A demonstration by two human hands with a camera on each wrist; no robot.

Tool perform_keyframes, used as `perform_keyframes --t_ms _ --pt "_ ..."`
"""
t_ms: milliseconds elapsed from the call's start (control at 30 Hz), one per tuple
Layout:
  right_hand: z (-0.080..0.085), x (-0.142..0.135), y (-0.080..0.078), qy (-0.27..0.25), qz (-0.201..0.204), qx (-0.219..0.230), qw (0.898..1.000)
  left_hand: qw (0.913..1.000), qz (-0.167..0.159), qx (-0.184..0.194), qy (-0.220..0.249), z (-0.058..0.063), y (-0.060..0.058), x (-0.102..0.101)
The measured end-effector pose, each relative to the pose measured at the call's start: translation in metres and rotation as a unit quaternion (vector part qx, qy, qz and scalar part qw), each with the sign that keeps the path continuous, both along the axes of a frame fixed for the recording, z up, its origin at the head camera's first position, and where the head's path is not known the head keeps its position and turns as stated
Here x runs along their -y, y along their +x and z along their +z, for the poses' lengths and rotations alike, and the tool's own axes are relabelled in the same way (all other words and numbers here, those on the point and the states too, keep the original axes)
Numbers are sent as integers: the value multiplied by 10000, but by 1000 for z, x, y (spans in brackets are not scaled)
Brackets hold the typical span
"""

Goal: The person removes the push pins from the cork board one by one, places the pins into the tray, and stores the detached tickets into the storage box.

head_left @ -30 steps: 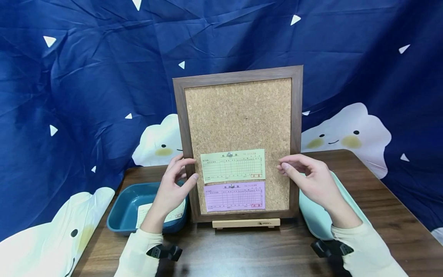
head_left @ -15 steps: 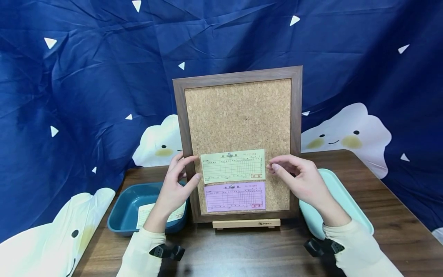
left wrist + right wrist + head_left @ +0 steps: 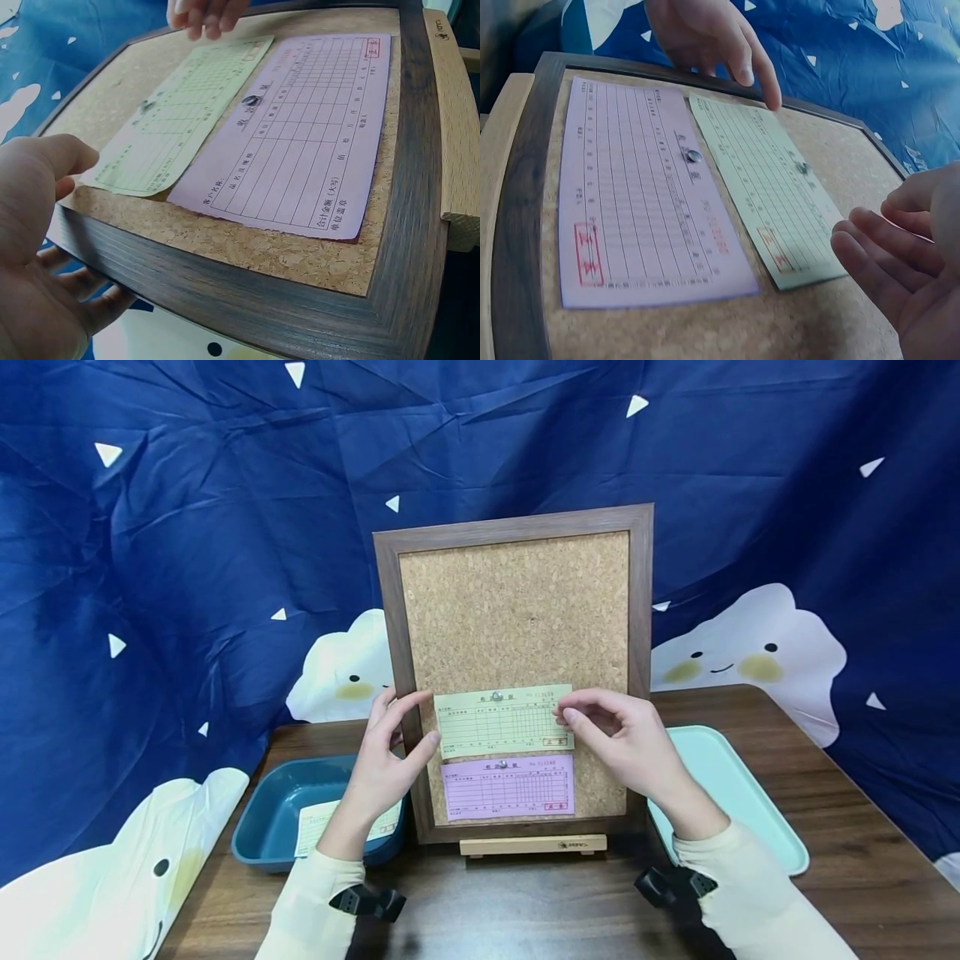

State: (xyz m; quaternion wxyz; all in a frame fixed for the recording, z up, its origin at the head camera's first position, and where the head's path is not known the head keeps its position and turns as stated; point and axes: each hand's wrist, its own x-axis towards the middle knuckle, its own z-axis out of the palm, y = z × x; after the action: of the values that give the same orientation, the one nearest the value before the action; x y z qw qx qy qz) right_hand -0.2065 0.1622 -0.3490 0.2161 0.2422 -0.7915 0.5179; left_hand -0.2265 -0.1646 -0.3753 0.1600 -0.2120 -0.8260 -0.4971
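Note:
A framed corkboard (image 3: 517,618) bears a green receipt slip (image 3: 480,722) above a purple receipt slip (image 3: 510,789), each with a round metallic pin near its upper middle. My left hand (image 3: 378,772) is at the board's left edge, index finger and thumb in front of the frame, other fingers at its outer side. Its index fingertip lies close to the green slip's left edge; contact cannot be told. My right hand (image 3: 626,739) is over the green slip's right end, fingers loosely bent with nothing visible between them. In the right wrist view its fingers (image 3: 885,255) overlap the slip's corner.
A light wooden stand (image 3: 534,845) supports the board on the brown table (image 3: 517,910). To the left is a dark teal bin (image 3: 273,802) with a pale paper slip (image 3: 311,822) inside. A mint tray (image 3: 738,793) lies at the right. Blue cloth (image 3: 480,435) hangs behind.
My right hand has moved left from the board's right side to the green slip's right end. My left hand has shifted slightly, its index finger a little higher and further right.

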Motion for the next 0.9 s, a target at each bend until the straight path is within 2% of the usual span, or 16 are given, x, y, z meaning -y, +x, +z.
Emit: perform_keyframes --t_ms 233,567,733,900 --pt "-1 12 -6 73 139 -213 9996 10000 10 58 -23 0 -2 -1" --pt "5 26 -11 581 -252 -276 9976 10000 -23 7 18 -1 -2 -5" --pt "6 29 -12 617 -312 -122 9975 9999 27 111 64 -1 -3 -8" --pt "6 32 -13 602 -351 -163 9974 9997 67 193 161 -2 -4 -9"
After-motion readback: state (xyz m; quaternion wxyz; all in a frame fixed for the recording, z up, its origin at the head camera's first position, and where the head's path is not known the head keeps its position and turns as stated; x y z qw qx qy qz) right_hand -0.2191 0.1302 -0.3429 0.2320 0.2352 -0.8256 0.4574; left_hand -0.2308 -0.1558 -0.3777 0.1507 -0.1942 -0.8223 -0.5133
